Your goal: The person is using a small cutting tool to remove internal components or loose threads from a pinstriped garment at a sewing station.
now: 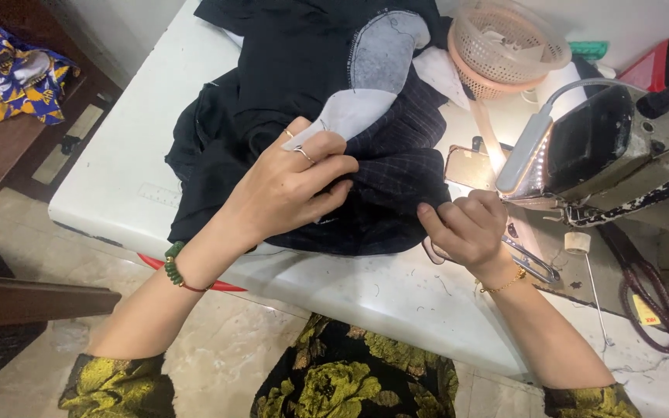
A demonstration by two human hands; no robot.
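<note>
Both hands work on a heap of dark checked fabric (396, 186) lying on a white sewing table (125, 178). Her left hand (288, 190), with rings on two fingers and a green bead bracelet (173, 267) at the wrist, lies on top of the cloth with its fingers curled, the thumb and fingertips gathering a fold near the middle of the heap. To its right, the right hand (466, 228), wearing a thin gold chain bracelet (505, 284), pinches the edge of the same fabric between thumb and bent fingers at the lower right corner of the heap, just beside the sewing machine (613, 155).

A pale grey lining piece (377, 70) with a stitched edge shows in the upper part of the heap, above the left hand, and more black cloth is piled behind it. The machine's slim lamp (528, 151) hangs close over the right hand, and a phone (470, 166) lies flat between the fabric and the machine. Small metal snips (532, 263) lie on the table just past the right wrist, with dark-handled scissors (652, 298) farther right. Pink plastic baskets (505, 46) stand stacked at the back of the table. On the far left, well apart, a blue and yellow patterned cloth (17, 73) rests on a wooden chair (17, 147).
</note>
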